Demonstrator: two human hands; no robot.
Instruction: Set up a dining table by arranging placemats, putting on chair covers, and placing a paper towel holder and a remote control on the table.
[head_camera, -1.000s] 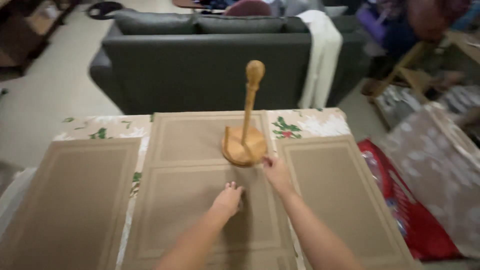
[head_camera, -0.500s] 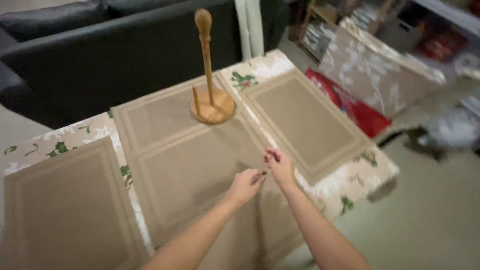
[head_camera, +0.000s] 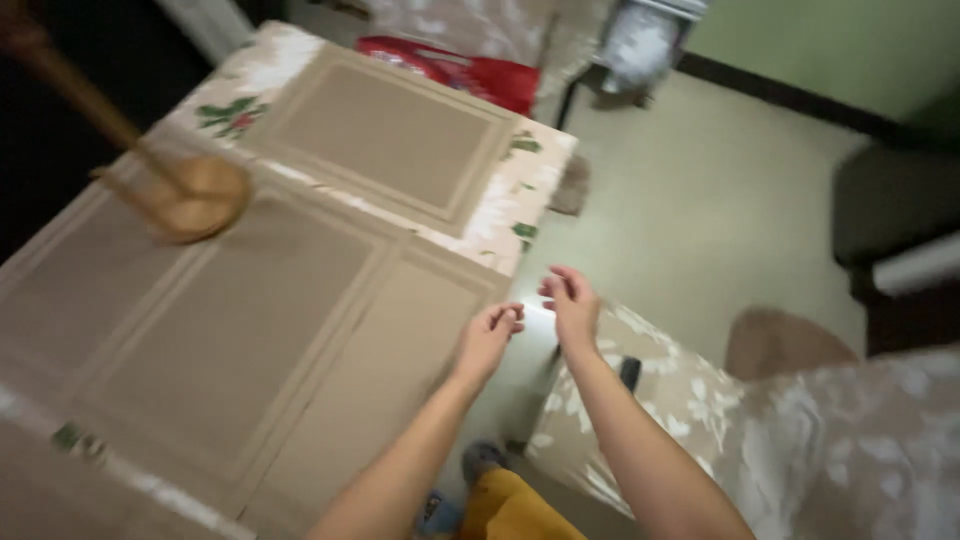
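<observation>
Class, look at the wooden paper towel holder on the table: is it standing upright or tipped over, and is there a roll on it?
Upright and empty: the wooden paper towel holder rests flat on its round base, its bare pole rising.

red plastic package (head_camera: 470, 70), beyond table (head_camera: 500, 215)

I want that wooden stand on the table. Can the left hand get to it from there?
Probably yes. The left hand hangs empty at the table's near edge, and only flat tan placemats lie between it and the wooden stand, though it's a long stretch.
</observation>
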